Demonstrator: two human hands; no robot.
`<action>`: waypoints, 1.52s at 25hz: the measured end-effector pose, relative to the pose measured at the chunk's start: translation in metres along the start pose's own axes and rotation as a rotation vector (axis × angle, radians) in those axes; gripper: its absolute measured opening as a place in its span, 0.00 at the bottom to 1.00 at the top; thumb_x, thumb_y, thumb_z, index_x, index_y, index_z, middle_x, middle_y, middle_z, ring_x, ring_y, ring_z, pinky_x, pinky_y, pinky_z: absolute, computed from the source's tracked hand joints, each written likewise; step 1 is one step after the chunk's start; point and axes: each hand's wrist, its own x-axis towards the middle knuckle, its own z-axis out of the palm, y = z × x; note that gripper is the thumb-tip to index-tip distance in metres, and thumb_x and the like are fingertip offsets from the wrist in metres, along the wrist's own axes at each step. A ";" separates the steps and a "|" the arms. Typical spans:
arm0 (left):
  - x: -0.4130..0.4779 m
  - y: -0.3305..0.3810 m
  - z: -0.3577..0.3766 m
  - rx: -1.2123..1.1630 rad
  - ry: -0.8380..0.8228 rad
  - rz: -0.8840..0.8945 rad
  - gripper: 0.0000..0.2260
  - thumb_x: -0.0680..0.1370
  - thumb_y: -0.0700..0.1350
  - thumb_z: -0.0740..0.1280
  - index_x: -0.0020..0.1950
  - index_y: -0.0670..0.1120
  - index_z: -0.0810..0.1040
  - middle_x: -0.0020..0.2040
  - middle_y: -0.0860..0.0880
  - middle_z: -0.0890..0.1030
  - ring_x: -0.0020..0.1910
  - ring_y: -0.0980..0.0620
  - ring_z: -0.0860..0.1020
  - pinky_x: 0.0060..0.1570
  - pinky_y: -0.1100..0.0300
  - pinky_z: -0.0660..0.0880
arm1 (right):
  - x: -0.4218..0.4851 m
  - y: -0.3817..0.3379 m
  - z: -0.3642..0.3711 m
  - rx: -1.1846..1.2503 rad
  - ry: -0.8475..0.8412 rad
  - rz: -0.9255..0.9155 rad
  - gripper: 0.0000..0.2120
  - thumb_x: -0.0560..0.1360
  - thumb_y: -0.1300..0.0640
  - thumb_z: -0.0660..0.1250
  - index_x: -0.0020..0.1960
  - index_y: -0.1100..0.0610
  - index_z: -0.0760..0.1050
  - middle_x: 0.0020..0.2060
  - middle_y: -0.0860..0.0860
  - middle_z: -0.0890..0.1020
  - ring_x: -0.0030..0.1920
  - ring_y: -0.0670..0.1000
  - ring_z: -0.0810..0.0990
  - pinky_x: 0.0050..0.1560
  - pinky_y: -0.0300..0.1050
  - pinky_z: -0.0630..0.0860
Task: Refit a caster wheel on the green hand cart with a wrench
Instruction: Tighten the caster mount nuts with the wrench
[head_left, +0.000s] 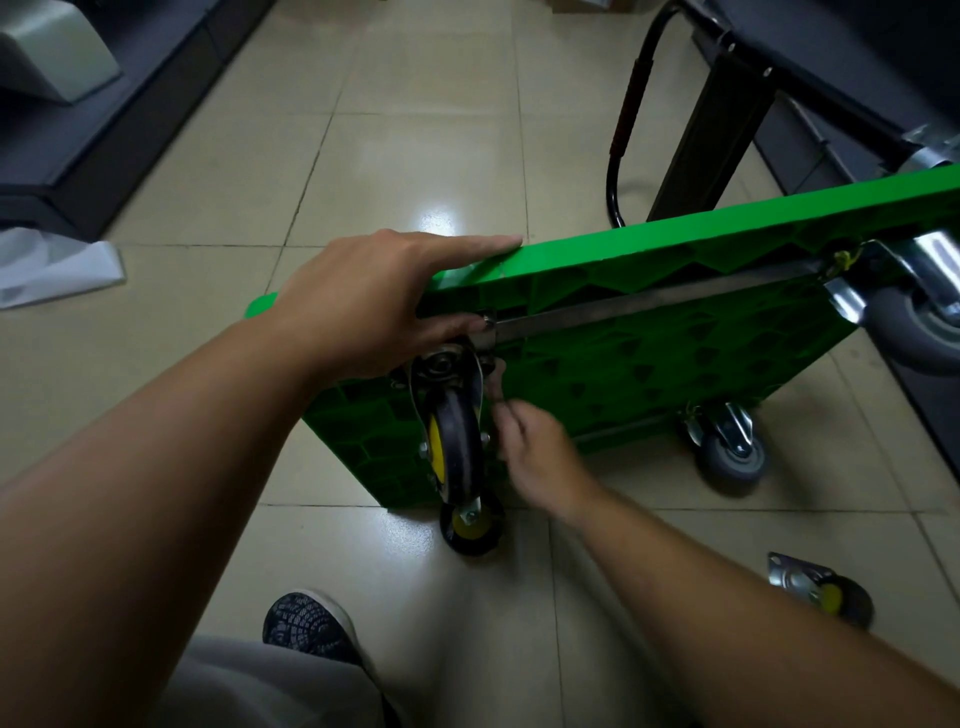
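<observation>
A caster wheel (453, 447), black tyre on a yellow hub in a steel fork, sits against the ribbed underside of the green hand cart (649, 332), at its near upper corner. The cart stands tipped on its edge on the tiled floor (363, 156).

The left hand (363, 301) lies over the cart's top edge with its fingers straight and its grip apart. The right hand (535, 447) is blurred, its fingers curled beside the fork; whether its grip holds anything cannot be told. No wrench shows.

The caster looks rigid and dense, and its fork likely swivels, so it is best held by the mounting plate (485, 336). A loose caster (823, 590) lies on the floor to the right.
</observation>
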 end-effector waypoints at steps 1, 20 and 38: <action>0.000 0.001 0.000 0.000 -0.001 -0.002 0.31 0.77 0.62 0.68 0.77 0.73 0.57 0.65 0.52 0.81 0.54 0.45 0.80 0.43 0.52 0.74 | -0.003 -0.002 0.020 0.259 -0.043 0.086 0.14 0.84 0.52 0.59 0.46 0.58 0.77 0.39 0.57 0.80 0.40 0.55 0.79 0.45 0.53 0.75; -0.001 0.003 0.001 0.021 -0.006 0.006 0.31 0.78 0.63 0.66 0.78 0.72 0.57 0.65 0.52 0.80 0.55 0.46 0.79 0.48 0.50 0.76 | -0.007 -0.087 -0.132 -1.179 0.145 -0.827 0.03 0.79 0.55 0.66 0.48 0.54 0.75 0.36 0.50 0.78 0.35 0.55 0.75 0.37 0.49 0.67; -0.001 0.000 0.002 0.006 0.015 0.000 0.31 0.77 0.62 0.68 0.77 0.73 0.58 0.66 0.53 0.80 0.56 0.45 0.79 0.47 0.50 0.76 | 0.004 0.008 0.000 -0.072 0.035 -0.023 0.11 0.83 0.55 0.60 0.43 0.53 0.75 0.34 0.48 0.78 0.35 0.44 0.76 0.40 0.46 0.71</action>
